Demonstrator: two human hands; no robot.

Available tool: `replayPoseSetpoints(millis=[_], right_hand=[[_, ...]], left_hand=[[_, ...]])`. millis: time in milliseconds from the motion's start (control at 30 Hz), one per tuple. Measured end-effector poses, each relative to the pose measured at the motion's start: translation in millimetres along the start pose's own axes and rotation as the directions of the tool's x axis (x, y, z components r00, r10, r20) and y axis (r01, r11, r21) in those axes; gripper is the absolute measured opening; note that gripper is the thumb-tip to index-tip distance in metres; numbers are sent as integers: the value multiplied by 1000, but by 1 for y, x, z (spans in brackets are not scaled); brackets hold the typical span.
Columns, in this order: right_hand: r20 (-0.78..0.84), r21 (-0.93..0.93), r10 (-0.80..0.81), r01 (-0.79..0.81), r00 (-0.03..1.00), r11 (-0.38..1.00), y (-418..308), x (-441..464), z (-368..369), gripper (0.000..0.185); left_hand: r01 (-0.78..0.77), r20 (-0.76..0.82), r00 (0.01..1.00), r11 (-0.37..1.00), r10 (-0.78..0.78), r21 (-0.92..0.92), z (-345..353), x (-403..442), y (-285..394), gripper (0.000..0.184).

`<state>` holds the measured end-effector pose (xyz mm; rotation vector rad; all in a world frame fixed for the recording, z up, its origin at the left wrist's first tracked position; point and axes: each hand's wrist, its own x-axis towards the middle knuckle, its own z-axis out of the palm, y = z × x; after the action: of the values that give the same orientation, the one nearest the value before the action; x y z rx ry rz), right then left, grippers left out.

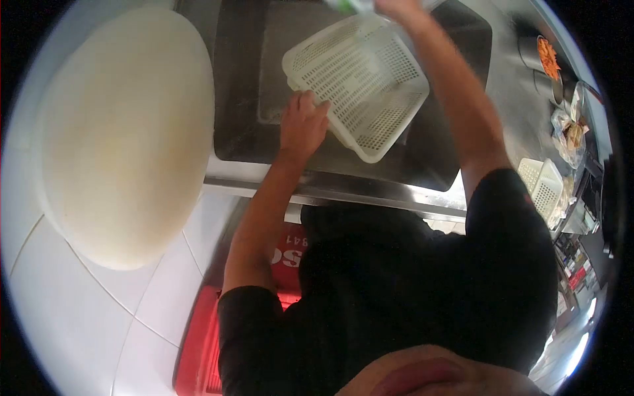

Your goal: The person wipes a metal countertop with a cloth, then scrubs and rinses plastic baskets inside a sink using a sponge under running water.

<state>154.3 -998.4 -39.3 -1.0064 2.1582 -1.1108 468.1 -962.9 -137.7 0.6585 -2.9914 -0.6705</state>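
A white perforated plastic basket (389, 99) is tilted over the dark sink (244, 132), with its inside showing. My left hand (305, 125) grips the basket's near left rim, fingers closed over the edge. At the top edge of the view, my right hand (398, 9) is partly cut off. It is closed on a blurred white-and-green thing (353, 5) whose kind I cannot make out. A pale, see-through smear lies below it, over the basket's far side. Nothing solid can be made out inside the basket.
A large whitish oval object (125, 138) fills the left side, before white tiles. On the steel counter at right are a metal pot of orange shreds (548, 58), plastic bags (571, 135) and another white basket (543, 185). A red crate (198, 343) is below.
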Motion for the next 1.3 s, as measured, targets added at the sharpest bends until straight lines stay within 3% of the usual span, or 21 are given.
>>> replayPoseSetpoints(millis=[67, 133, 167, 267, 300, 400, 433, 533, 600, 633, 700, 733, 833, 867, 900, 967, 1000, 1067, 1133, 1233, 1300], right_hand=[[224, 33, 235, -248, 946, 968, 141, -47, 44, 36], [313, 11, 241, -258, 919, 966, 184, -118, 87, 48], [321, -182, 225, -173, 920, 968, 221, -147, 126, 49], [381, -292, 86, 32, 920, 956, 230, -206, 169, 55], [335, -366, 95, 37, 937, 930, 264, -207, 183, 57], [273, -326, 478, -387, 835, 862, 343, -148, 150, 75], [232, -300, 531, -460, 815, 836, 347, -125, 128, 72], [82, -424, 416, -347, 905, 837, 354, -102, 118, 60], [176, -351, 249, -175, 952, 920, 315, -123, 151, 56], [252, -333, 76, 13, 965, 943, 298, -146, 176, 57], [423, -286, -49, 184, 905, 941, 227, -174, 187, 63], [519, -275, 8, 158, 855, 948, 191, -176, 174, 67], [305, -447, 198, -43, 932, 893, 273, -136, 175, 67], [371, -409, 558, -408, 742, 816, 238, -101, 132, 65], [198, -432, 209, -107, 958, 896, 343, -94, 144, 64], [356, -448, 353, -173, 865, 877, 342, -80, 128, 60], [353, -529, 339, -114, 872, 841, 296, -93, 130, 55], [451, -452, 162, 68, 878, 889, 234, -132, 160, 45], [531, -169, -199, 333, 824, 928, 192, -159, 169, 47], [565, -390, 155, 97, 810, 916, 188, -126, 172, 44], [398, -466, 224, -14, 890, 885, 283, -75, 190, 51]], left_hand=[[-103, -90, 990, 994, 105, 31, 1, 2, -2, 30], [-188, -51, 980, 979, 192, 76, 9, 6, -11, 28], [-225, -29, 973, 970, 229, 97, 15, 7, -15, 27], [-275, 181, 949, 958, 257, 79, 15, 12, -17, 26], [-269, 229, 943, 959, 243, 89, 22, 10, -21, 25], [-290, 314, 918, 950, 240, 120, 32, 7, -37, 24], [-303, 306, 918, 944, 253, 130, 29, 9, -37, 23], [-331, 308, 908, 937, 284, 111, 25, 11, -28, 21], [-339, 283, 911, 936, 301, 98, 20, 24, -20, 20], [-343, 269, 912, 935, 310, 85, 14, 26, -16, 20], [-349, 267, 911, 933, 316, 86, 10, 29, -14, 19], [-352, 283, 906, 931, 314, 93, 10, 28, -13, 18], [-384, 351, 879, 915, 322, 125, 9, 23, -16, 16], [-392, 378, 870, 909, 316, 140, 7, 22, -19, 15], [-404, 315, 885, 902, 343, 150, 6, 22, -19, 14], [-438, 181, 894, 884, 410, 162, 4, 25, -19, 13], [-454, 162, 886, 885, 435, 103, 0, 29, -19, 12], [-468, 121, 877, 884, 466, -8, -6, 38, -17, 11], [-471, 195, 866, 882, 461, 5, -2, 34, -14, 10], [-502, 231, 840, 865, 490, -10, 16, 20, -28, 10], [-507, 204, 842, 862, 499, -15, 22, 9, -36, 9]])
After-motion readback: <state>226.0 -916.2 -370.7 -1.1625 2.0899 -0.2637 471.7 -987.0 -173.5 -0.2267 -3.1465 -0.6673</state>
